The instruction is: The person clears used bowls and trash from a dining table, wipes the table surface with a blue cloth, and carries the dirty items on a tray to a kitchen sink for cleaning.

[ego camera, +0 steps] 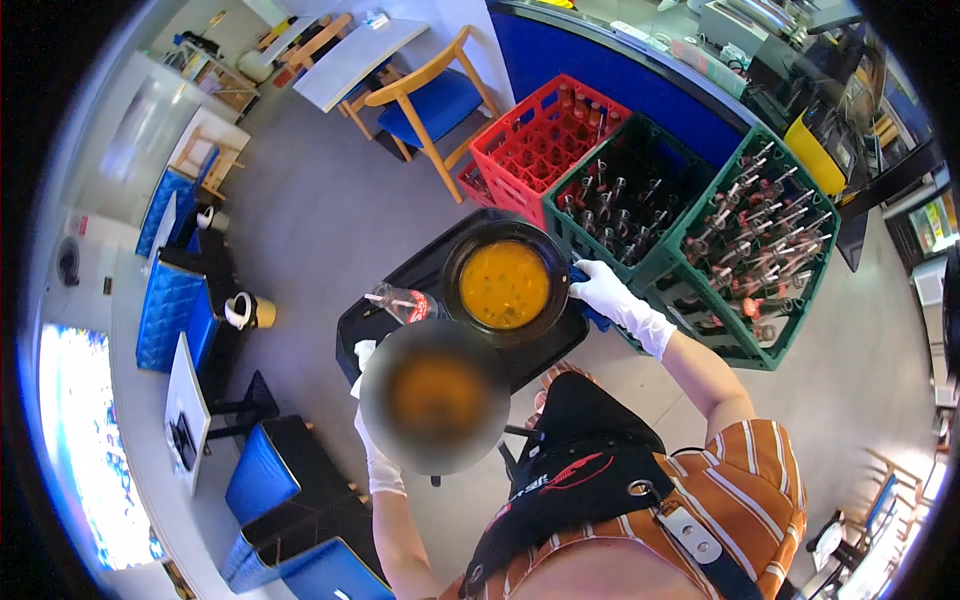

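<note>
In front of me a black tray (390, 307) carries a black bowl (559, 296) of orange-yellow soup with green bits. A clear glass bottle (401, 301) with a red-and-white label and a straw lies on its side beside the bowl. My white-gloved right hand (611, 296) grips the tray's right edge, a bundled blue cloth (596, 319) under its fingers. My gloved left hand (369, 435) is at the near left side of the tray. A round blurred patch over an orange-brown thing hides its fingers. Something white (364, 364), glove or tissue, shows above that hand.
Beyond the tray stand a red bottle crate (517, 169), a green crate (562, 210) and a second green crate (705, 315), holding glass bottles, many with straws. A wooden chair (424, 112) with a blue seat is further off. Blue booth seats (259, 472) and a white table (182, 412) line the left.
</note>
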Action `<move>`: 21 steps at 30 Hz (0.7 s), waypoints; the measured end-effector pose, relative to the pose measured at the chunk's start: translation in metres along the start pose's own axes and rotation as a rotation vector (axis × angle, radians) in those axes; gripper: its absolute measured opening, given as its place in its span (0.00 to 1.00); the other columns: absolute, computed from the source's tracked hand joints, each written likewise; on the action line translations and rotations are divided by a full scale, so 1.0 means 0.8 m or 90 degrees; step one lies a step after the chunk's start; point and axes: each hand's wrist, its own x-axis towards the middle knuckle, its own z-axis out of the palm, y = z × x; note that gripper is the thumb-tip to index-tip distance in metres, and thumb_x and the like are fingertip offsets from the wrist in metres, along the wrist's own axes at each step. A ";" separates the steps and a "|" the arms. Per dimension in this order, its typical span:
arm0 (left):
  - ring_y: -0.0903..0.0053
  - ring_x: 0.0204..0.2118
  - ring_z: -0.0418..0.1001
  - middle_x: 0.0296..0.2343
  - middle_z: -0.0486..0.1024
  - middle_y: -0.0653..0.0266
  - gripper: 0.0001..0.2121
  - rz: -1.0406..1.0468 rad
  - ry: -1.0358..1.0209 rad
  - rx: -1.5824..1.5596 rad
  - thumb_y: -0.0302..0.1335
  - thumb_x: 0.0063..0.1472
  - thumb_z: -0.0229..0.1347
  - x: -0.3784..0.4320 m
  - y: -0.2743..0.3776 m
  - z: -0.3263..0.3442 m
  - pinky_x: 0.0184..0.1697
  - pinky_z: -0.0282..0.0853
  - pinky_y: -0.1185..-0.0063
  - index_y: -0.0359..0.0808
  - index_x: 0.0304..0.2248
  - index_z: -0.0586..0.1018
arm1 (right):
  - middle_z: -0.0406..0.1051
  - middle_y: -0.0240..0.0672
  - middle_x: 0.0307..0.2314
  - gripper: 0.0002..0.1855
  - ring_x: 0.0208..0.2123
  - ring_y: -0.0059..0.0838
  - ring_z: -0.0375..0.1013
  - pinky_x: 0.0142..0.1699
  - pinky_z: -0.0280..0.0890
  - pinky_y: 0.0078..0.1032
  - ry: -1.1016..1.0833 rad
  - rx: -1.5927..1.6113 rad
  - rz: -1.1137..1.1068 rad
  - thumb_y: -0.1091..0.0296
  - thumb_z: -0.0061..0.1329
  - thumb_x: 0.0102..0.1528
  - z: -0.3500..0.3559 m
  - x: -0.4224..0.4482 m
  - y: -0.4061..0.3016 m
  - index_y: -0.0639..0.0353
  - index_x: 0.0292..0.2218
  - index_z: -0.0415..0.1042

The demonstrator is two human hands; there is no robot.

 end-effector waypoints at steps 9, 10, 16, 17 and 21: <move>0.76 0.38 0.72 0.40 0.73 0.64 0.17 0.009 -0.140 0.016 0.35 0.65 0.45 0.305 0.012 0.042 0.41 0.71 0.79 0.35 0.50 0.70 | 0.73 0.42 0.25 0.14 0.27 0.30 0.72 0.37 0.66 0.28 0.155 0.029 -0.009 0.70 0.50 0.45 0.045 0.192 0.019 0.66 0.36 0.70; 0.76 0.38 0.72 0.39 0.73 0.64 0.18 0.000 -0.141 0.025 0.35 0.65 0.46 0.339 0.009 0.037 0.41 0.70 0.79 0.35 0.50 0.70 | 0.73 0.41 0.25 0.14 0.27 0.30 0.72 0.37 0.66 0.28 0.164 0.042 0.005 0.70 0.50 0.46 0.052 0.210 0.017 0.66 0.36 0.70; 0.78 0.35 0.71 0.36 0.73 0.66 0.16 -0.052 -0.204 0.082 0.32 0.64 0.48 0.465 0.006 0.128 0.37 0.70 0.80 0.34 0.47 0.72 | 0.72 0.40 0.25 0.13 0.27 0.29 0.71 0.36 0.66 0.27 0.251 0.058 0.018 0.70 0.49 0.47 0.051 0.301 0.080 0.67 0.35 0.69; 0.79 0.35 0.71 0.36 0.73 0.66 0.15 -0.075 -0.212 0.082 0.32 0.63 0.48 0.482 0.011 0.143 0.37 0.70 0.80 0.33 0.47 0.72 | 0.72 0.40 0.25 0.13 0.27 0.29 0.71 0.36 0.65 0.27 0.260 0.062 0.027 0.70 0.49 0.47 0.053 0.310 0.082 0.67 0.36 0.69; 0.79 0.34 0.71 0.35 0.73 0.66 0.15 -0.083 -0.243 0.066 0.30 0.63 0.48 0.549 -0.006 0.164 0.35 0.69 0.80 0.33 0.47 0.72 | 0.71 0.37 0.23 0.13 0.24 0.24 0.69 0.33 0.66 0.25 0.284 0.101 0.034 0.69 0.50 0.48 0.041 0.348 0.097 0.67 0.35 0.70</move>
